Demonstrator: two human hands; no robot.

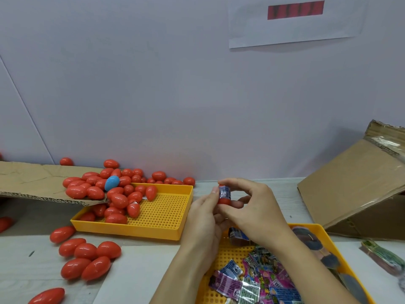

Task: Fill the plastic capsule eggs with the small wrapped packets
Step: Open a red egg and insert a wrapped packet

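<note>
Both hands meet just past the far rim of the near yellow tray (311, 229). From my feed, the left hand (202, 218) has its fingers curled round the lower half of a red capsule egg (223, 200), and the right hand (254, 207) pinches a small wrapped packet (224, 192) at the egg's open top, thumb below and fingers arched over it. The packet is bluish with print too small for me to read.

Everything sits on a pale, wood-grain worktop (32, 249) set against a plain lilac-white wall (153, 95). High on that wall, up and right of the near tray, hangs a white paper sheet (295, 29) with a red and black strip whose marks are blurred.

Inside the near tray lies a heap of wrapped packets (258, 279), purple, pink, blue and green; two show a "6+" mark. To the left of this tray stands a second perforated yellow tray (164, 216) holding red eggs (118, 202), with a torn cardboard sheet (32, 183) overlapping its far left corner. One blue egg (111, 183) rests among the red ones on that cardboard. More loose red eggs (87, 257) lie on the worktop left of the near tray. A tilted cardboard box (355, 187) leans to the tray's right, beyond it, and a crumpled green wrapper (381, 253) lies just right of it.
</note>
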